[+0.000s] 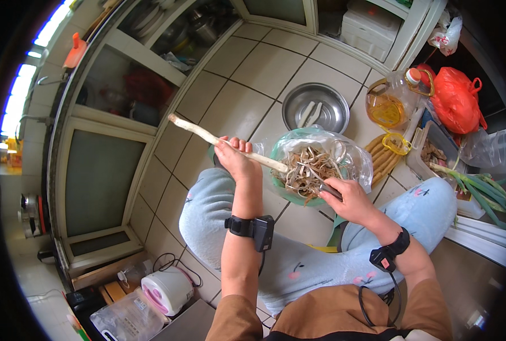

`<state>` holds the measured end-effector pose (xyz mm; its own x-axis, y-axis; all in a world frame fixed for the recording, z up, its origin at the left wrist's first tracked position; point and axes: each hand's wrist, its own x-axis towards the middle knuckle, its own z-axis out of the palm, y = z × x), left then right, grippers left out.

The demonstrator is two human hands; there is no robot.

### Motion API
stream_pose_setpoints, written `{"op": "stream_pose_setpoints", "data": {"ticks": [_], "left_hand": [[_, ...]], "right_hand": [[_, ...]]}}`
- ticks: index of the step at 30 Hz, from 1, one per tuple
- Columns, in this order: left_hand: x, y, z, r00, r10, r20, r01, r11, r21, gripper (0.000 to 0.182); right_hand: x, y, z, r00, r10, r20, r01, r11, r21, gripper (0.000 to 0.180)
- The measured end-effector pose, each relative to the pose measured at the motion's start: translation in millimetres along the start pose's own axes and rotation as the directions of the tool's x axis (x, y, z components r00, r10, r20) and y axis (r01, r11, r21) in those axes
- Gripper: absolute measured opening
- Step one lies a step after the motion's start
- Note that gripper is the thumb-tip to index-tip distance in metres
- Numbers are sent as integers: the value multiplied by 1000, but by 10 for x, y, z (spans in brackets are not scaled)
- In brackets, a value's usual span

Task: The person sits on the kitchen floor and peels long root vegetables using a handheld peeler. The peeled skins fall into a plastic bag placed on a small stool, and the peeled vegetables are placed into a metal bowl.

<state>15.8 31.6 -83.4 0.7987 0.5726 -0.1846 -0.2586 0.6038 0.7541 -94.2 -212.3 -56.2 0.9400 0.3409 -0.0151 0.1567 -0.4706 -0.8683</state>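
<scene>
My left hand (238, 160) grips a long, pale peeled yam root (199, 133) around its middle, slanting from upper left down to the right. Its lower end hangs over a plastic bag (361, 155) heaped with brown and white peelings (306, 177). In my right hand (350, 200) is a peeler (332, 192), held by its dark handle. The peeler's metal end lies over the peelings, a little below the root's tip, and is hard to make out among them. Beyond the bag, a steel basin (329, 117) holds two pale peeled pieces (308, 114).
Unpeeled brown roots (379, 160) lie right of the bag, near an oil jug (385, 100). A red plastic bag (455, 98), a plastic bin (415, 157) and green onions (485, 187) stand farther right. Cabinets (106, 177) line the left; a white appliance (167, 290) sits lower left.
</scene>
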Motion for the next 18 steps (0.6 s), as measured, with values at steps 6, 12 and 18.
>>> {"op": "stream_pose_setpoints", "data": {"ticks": [6, 12, 18], "left_hand": [[199, 135, -128, 988, -148, -47, 131, 959, -250, 34], [128, 134, -109, 918, -396, 31, 359, 794, -491, 40], [24, 100, -43, 854, -510, 100, 469, 673, -572, 42]], "right_hand": [[30, 23, -47, 994, 100, 40, -104, 989, 104, 22], [50, -73, -13, 974, -179, -142, 183, 983, 14, 20], [79, -133, -25, 947, -275, -166, 274, 961, -33, 19]]}}
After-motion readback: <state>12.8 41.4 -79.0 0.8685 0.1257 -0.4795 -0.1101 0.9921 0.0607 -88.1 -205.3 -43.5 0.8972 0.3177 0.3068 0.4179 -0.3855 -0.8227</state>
